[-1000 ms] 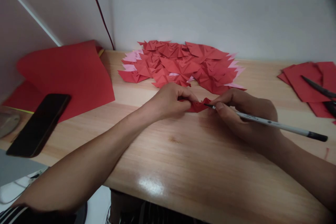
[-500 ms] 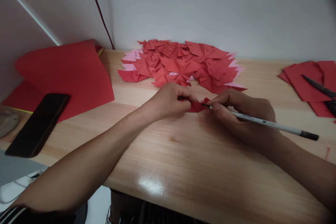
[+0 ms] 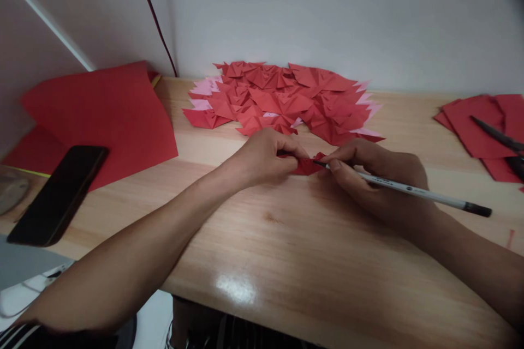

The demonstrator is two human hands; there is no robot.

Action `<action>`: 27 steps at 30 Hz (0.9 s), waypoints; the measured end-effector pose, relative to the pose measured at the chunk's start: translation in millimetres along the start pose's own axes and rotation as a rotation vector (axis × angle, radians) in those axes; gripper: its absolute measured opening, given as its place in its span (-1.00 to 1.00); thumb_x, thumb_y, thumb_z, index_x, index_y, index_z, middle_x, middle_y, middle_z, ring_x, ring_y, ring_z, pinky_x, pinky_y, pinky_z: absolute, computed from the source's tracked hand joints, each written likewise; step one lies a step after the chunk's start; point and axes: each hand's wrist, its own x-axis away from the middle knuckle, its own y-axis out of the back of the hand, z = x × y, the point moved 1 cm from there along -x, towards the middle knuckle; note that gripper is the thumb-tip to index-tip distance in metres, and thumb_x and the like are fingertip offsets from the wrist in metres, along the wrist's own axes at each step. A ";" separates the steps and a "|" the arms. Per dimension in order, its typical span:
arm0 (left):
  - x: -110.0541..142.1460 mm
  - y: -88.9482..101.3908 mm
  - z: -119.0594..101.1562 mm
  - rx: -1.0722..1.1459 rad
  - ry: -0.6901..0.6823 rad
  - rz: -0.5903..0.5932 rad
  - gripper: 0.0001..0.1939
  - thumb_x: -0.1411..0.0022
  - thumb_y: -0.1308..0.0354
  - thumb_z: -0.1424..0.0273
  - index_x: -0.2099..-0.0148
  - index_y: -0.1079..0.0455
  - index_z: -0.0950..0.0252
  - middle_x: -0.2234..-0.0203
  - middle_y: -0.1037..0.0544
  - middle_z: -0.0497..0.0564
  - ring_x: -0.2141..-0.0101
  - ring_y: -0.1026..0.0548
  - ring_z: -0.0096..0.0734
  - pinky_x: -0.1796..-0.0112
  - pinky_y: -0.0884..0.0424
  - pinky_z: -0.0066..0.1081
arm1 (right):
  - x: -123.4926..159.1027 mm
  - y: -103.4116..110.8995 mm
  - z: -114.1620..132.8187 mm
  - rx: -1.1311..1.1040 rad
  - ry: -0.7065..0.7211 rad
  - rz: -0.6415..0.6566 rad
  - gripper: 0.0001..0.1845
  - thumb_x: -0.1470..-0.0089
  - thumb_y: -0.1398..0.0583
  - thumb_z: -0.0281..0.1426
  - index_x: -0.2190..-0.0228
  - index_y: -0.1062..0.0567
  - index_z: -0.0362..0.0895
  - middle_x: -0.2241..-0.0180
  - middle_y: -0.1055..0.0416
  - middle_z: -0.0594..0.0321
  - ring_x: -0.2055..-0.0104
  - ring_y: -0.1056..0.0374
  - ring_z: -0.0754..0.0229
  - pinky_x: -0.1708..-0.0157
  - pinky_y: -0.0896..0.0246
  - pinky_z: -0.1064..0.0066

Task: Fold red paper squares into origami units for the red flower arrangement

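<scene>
Pen point(image 3: 444, 198) is sitting further left now than a second ago, rear end and all; its nib is reaching farther in over the folded red paper point(image 3: 303, 167), while the paper itself is staying put. I am reading this as a fine stroke or a repositioning on the paper; any mark is getting lost at this size. Right hand point(image 3: 387, 166): thumb and fingers are closing on the pen's barrel near the nib, no gap showing, the shaft slanting back across my hand toward the right. Left hand point(image 3: 264, 158): thumb and forefinger are pinching the paper's left end, nearly together, with the thin fold between them; how firmly, I cannot tell. Paper is lying between my two hands, at the wooden table point(image 3: 233, 240), just in front of a pile of red and pink folded pieces point(image 3: 282, 102). Off to my left, a phone point(image 3: 59, 196) is resting partly on a large red sheet point(image 3: 102, 114).
</scene>
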 end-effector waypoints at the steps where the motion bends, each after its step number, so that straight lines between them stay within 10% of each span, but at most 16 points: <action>1: -0.2 0.1 0.3 0.001 -0.003 0.001 -0.66 0.02 -0.04 0.59 0.29 -0.61 0.25 0.43 -0.63 -0.11 0.44 -0.48 -0.51 0.46 -0.29 -0.55 | 0.0 -0.2 0.2 0.001 -0.007 -0.005 -0.91 -0.02 -0.19 -0.40 0.49 -0.48 -0.09 0.69 -0.27 0.46 0.67 -0.13 0.40 0.66 0.03 0.57; 27: -0.2 -0.1 -0.8 -0.002 -0.012 -0.005 -0.64 0.02 -0.04 0.62 0.28 -0.61 0.26 0.41 -0.64 -0.09 0.41 -0.51 -0.50 0.43 -0.32 -0.55 | -1.2 0.0 0.9 0.011 -0.027 0.018 -0.91 -0.01 -0.18 -0.41 0.49 -0.47 -0.09 0.65 -0.38 0.43 0.66 -0.20 0.38 0.65 -0.02 0.57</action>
